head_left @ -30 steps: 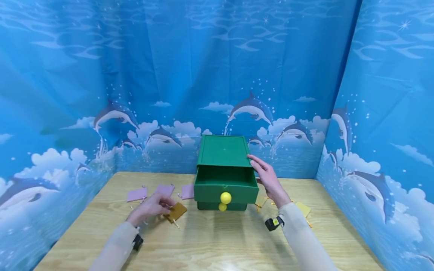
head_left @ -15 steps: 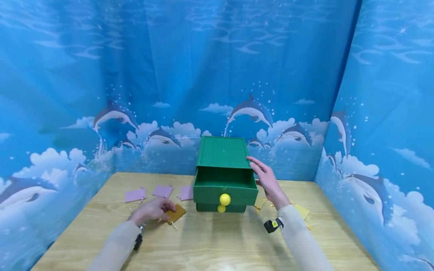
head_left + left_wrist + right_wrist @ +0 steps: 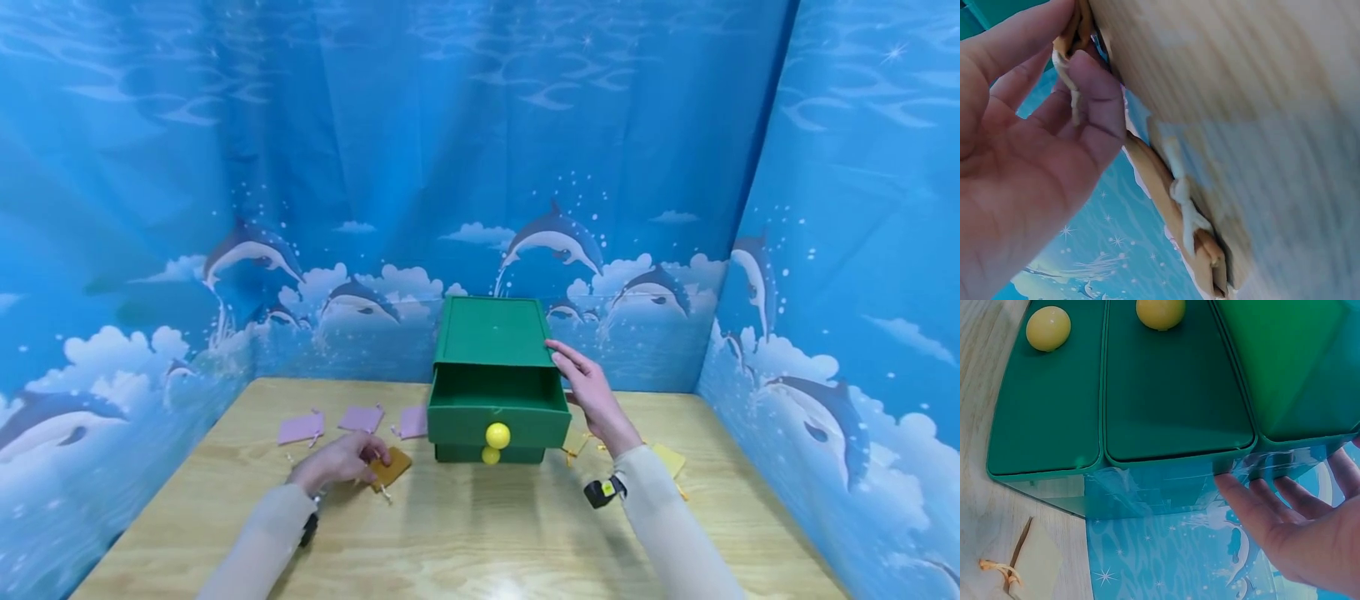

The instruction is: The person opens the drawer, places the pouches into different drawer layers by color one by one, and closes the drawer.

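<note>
My left hand (image 3: 337, 462) pinches the edge of a brown drawstring pouch (image 3: 396, 467) at table level; the left wrist view shows thumb and fingers of the left hand (image 3: 1041, 125) around the brown cloth (image 3: 1084, 24). Another brown pouch (image 3: 1157, 181) with a pale cord lies below that hand. A green drawer box (image 3: 495, 333) stands at the middle with its upper drawer (image 3: 461, 429) pulled out and seen empty inside. My right hand (image 3: 594, 400) rests with extended fingers on the box's right side; in the right wrist view its fingertips (image 3: 1225, 482) touch the wall.
Three lilac pouches (image 3: 302, 428) lie on the table (image 3: 450, 542) left of the box. Yellow pouches (image 3: 667, 460) with orange cords lie to its right, partly behind my right arm. Yellow knobs (image 3: 498, 435) stick out from the drawer fronts. A dolphin-print curtain (image 3: 420, 167) surrounds the table.
The left hand's fingers have shifted slightly and closed in on the brown pouch's edge. The right hand and the drawer box keep their places.
</note>
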A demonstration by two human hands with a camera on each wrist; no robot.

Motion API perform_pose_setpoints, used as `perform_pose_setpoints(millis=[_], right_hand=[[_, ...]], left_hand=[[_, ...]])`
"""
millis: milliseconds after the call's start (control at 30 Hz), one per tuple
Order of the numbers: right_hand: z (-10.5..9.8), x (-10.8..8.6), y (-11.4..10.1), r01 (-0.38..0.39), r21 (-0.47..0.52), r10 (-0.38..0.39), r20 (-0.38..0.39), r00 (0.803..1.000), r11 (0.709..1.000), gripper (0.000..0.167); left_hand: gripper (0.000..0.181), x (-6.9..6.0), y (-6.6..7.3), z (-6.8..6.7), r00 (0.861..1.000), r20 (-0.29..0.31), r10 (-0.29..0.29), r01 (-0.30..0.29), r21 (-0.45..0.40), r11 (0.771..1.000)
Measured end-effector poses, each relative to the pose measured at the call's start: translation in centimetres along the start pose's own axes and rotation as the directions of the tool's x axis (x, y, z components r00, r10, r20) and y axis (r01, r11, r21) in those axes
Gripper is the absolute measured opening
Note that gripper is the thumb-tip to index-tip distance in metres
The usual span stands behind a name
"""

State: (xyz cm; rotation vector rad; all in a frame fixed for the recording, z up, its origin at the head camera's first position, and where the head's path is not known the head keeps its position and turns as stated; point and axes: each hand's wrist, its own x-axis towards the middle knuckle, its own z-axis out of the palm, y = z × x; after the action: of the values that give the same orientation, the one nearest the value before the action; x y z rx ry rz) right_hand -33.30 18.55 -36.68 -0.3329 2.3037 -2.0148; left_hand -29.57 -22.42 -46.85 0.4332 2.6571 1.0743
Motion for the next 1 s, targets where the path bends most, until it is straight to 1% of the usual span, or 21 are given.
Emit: perform_pose_setpoints(millis=[133, 200, 300, 400, 533, 633, 667, 800, 900, 1000], right_hand=[[0.2, 0.0, 0.0, -0.002, 0.002, 0.002, 0.005, 1.000, 1.000, 0.049], [0.2, 0.1, 0.0, -0.007, 0.003, 0.007, 0.000, 1.000, 1.000, 0.049], [0.1, 0.2, 0.0, -0.010, 0.001, 0.010, 0.000, 1.000, 1.000, 0.050], [0.0, 0.2, 0.0, -0.008, -0.002, 0.008, 0.001, 1.000, 1.000, 0.051], [-0.1, 0.2, 0.0, -0.001, 0.001, 0.001, 0.002, 1.000, 1.000, 0.053], [-0.2, 0.2, 0.1, 0.001, 0.004, -0.001, 0.009, 1.000, 1.000, 0.053], [-0.2, 0.2, 0.1, 0.003, 0.003, -0.003, 0.009, 1.000, 1.000, 0.053], [-0.2, 0.2, 0.2, 0.012, -0.005, -0.011, 0.007, 1.000, 1.000, 0.054], [-0.1, 0.2, 0.1, 0.011, -0.010, -0.011, 0.003, 1.000, 1.000, 0.054], [0.0, 0.2, 0.1, 0.007, -0.004, -0.007, 0.008, 1.000, 1.000, 0.053]], left_hand=[[0.026, -0.2, -0.3, -0.2, 0.998, 0.011, 0.061, -0.061, -0.012, 0.998], [0.025, -0.3, -0.4, -0.4, 0.997, 0.008, 0.071, -0.071, -0.020, 0.997], [0.024, -0.4, -0.4, -0.6, 0.997, -0.005, 0.071, -0.071, -0.034, 0.997], [0.020, -0.3, -0.3, -0.9, 0.995, -0.038, 0.094, -0.095, -0.030, 0.995], [0.017, 0.1, -0.2, -1.4, 0.981, -0.094, 0.168, -0.169, 0.002, 0.986], [0.016, 0.3, 0.2, -1.9, 0.973, -0.140, 0.186, -0.190, -0.013, 0.982], [0.016, 0.3, 0.3, -2.0, 0.972, -0.156, 0.177, -0.184, -0.028, 0.983], [0.018, 0.4, 1.0, -2.3, 0.966, -0.233, 0.110, -0.133, -0.088, 0.987], [0.021, 0.4, 1.6, -2.3, 0.952, -0.298, 0.069, -0.107, -0.113, 0.988], [0.022, 0.5, 2.0, -2.3, 0.936, -0.348, 0.058, -0.101, -0.108, 0.989]])
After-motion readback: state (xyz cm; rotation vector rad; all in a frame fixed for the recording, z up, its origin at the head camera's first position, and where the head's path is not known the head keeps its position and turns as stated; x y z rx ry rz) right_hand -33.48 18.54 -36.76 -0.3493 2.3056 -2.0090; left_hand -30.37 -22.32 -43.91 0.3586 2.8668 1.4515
